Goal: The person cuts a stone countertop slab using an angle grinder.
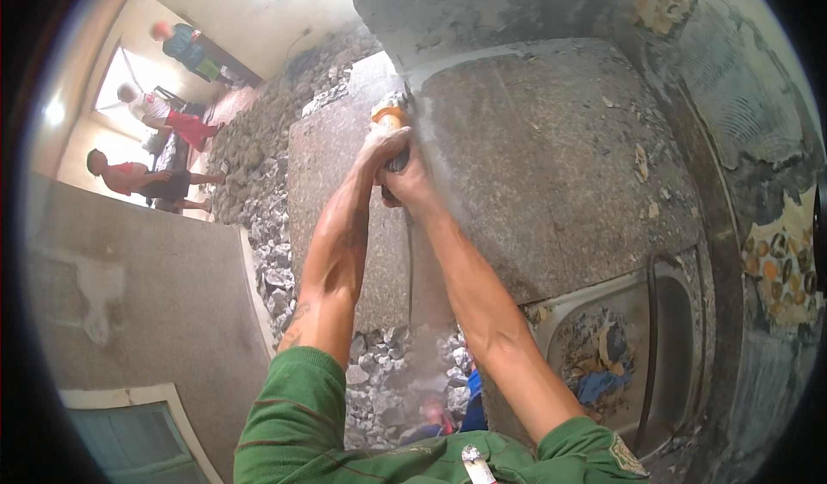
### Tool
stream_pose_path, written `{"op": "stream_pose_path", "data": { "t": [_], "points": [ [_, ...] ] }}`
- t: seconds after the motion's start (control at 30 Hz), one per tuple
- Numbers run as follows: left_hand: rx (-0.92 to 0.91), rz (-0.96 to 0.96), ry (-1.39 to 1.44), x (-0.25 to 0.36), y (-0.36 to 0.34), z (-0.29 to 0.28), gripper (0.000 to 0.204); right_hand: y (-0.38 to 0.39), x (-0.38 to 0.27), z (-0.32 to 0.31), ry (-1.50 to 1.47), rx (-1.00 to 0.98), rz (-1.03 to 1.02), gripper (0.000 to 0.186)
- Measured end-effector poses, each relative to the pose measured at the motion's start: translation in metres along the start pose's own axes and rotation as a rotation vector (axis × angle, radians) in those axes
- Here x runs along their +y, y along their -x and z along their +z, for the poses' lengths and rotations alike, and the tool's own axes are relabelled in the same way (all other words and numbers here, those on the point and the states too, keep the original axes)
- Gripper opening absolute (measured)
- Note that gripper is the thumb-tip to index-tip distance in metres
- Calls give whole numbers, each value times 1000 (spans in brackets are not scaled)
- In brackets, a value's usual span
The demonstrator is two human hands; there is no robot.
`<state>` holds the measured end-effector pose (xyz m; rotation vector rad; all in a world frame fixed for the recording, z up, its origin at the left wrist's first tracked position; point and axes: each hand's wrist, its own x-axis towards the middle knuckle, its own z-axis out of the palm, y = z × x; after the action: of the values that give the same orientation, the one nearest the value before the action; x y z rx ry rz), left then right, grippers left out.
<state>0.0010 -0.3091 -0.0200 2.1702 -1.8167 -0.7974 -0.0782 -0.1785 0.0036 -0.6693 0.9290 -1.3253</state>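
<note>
My left hand (386,139) is wrapped round the upper part of an orange and dark power tool (388,114), apparently a grinder, while my right hand (403,181) grips its dark body just below. The tool's head is at the edge of a speckled grey stone slab (551,165), where pale dust rises along a straight line. A narrower speckled slab (336,122) lies on the left of that line, partly behind my left forearm. The tool's cutting end is hidden in dust and behind its body.
Broken rubble (258,174) covers the floor at left and below the slabs. A steel sink (676,338) holding debris sits lower right. Scraped walls (732,96) border the right. Three people (181,122) are at the upper left near bright openings. A grey wall (146,286) stands at left.
</note>
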Motion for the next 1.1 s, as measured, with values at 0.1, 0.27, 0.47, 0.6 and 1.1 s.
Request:
{"op": "stream_pose_path", "data": {
  "t": [0.1, 0.27, 0.47, 0.6, 1.1],
  "points": [
    [4, -4, 1, -6, -2, 3, 84, 2, 5, -2, -19, 6, -19, 77],
    [21, -114, -20, -14, -8, 9, 79, -3, 26, -9, 4, 18, 10, 79],
    [-72, -66, 60, -24, -17, 9, 73, 13, 9, -6, 408, 262, -178, 75],
    [-72, 22, 227, -34, -21, 17, 71, 117, -47, -35, 107, 358, -283, 54],
    [-18, 66, 253, -22, 3, 16, 50, 359, -173, 0, -1606, -588, -831, 51]
  ]
}}
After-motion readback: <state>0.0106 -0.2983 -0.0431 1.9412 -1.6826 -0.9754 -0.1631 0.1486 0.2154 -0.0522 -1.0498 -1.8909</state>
